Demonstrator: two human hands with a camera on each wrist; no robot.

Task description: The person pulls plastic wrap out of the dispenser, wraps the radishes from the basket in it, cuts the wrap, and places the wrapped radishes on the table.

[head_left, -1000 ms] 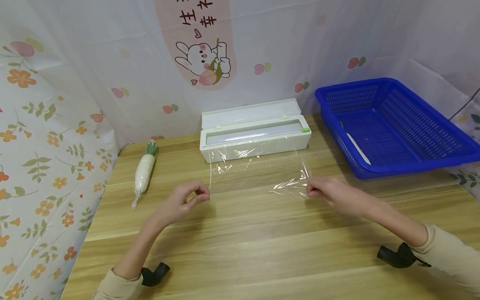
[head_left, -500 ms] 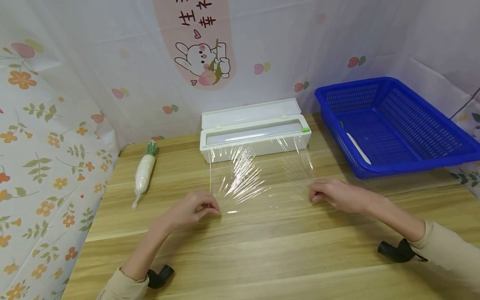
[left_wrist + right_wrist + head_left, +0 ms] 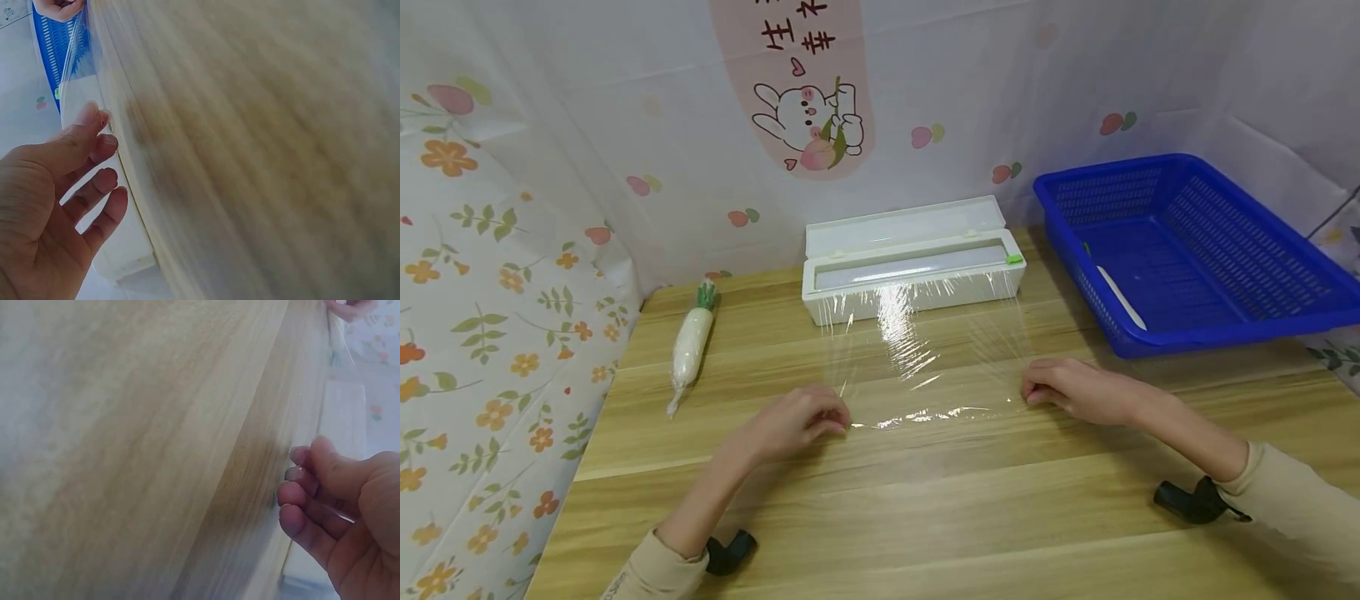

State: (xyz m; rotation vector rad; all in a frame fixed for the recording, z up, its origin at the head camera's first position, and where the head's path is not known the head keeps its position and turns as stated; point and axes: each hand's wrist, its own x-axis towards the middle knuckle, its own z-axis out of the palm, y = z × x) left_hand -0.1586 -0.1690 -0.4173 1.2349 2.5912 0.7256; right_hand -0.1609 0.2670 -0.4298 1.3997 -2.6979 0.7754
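A clear sheet of cling film (image 3: 917, 367) stretches from a white cling film dispenser box (image 3: 917, 290) toward the front of the table. Its near left corner is pinched between thumb and index finger of my left hand (image 3: 793, 423). My right hand (image 3: 1082, 390) pinches the near right corner. Both hands hold the film's front edge spread just over the wood. The dispenser's lid (image 3: 906, 227) stands open behind it, and a small green slider (image 3: 1014, 259) sits at its right end. In the left wrist view the left hand (image 3: 62, 181) shows its other fingers loosely bent.
A film-wrapped white radish (image 3: 692, 346) with a green top lies on the table (image 3: 880, 517) to the left. At the right stands a blue plastic basket (image 3: 1195, 333), with a white, green-tipped item (image 3: 1122, 298) inside. A patterned cloth (image 3: 940, 100) hangs behind.
My left hand has moved right and toward me, and the right hand slightly toward me. More film has come out of the box, and its bunched front edge has spread flatter between the hands.
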